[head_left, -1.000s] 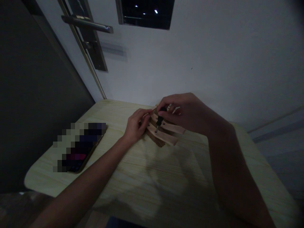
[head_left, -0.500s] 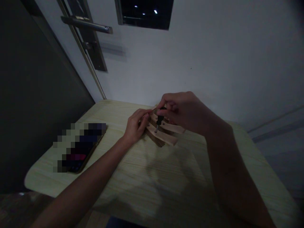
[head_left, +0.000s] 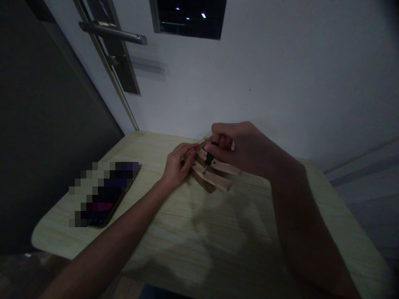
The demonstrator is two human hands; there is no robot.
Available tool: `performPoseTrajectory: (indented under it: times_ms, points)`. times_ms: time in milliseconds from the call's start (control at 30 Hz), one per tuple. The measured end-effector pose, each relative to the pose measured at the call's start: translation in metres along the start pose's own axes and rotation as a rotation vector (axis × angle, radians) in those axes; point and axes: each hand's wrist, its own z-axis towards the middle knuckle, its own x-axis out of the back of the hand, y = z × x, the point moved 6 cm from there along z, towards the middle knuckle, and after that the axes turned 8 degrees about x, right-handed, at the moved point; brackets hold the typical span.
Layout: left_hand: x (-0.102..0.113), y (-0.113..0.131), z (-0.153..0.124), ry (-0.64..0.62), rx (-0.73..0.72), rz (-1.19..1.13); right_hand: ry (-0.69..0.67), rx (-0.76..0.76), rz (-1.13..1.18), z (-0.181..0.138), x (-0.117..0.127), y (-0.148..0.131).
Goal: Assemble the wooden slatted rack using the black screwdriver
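A small slatted wooden piece point(head_left: 215, 177) with several curved slats lies on the table near the wall side. My right hand point(head_left: 229, 139) is closed around the black handle of a short screwdriver point(head_left: 209, 158), whose tip meets a screw in the nearest slat. The screwdriver stands tilted, its handle leaning slightly right and away from me. At the left end of the slats, my left hand point(head_left: 181, 162) grips the wooden piece between thumb and fingers. Part of the piece's far side is hidden behind my right hand.
The pale wood-grain table point(head_left: 174, 232) stands against a white door point(head_left: 280, 74) with a metal handle point(head_left: 115, 33) at upper left. A phone point(head_left: 115, 191), partly pixelated, lies at the table's left side. Dark glass point(head_left: 190, 20) shows at the top.
My right fingers have shifted slightly around the screwdriver handle, now curled further over its top. My left hand and the wooden piece stay in place.
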Motion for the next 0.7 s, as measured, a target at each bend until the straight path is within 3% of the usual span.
performPoseTrajectory:
  times_ms: [267, 700]
  points:
    - [0.0, 0.001, -0.001, -0.004, -0.014, 0.0, 0.024, -0.018, -0.113, 0.001, -0.003, -0.002]
    - [0.003, 0.017, -0.004, 0.019, -0.235, 0.11, 0.103, -0.16, -0.275, 0.001, -0.005, 0.001]
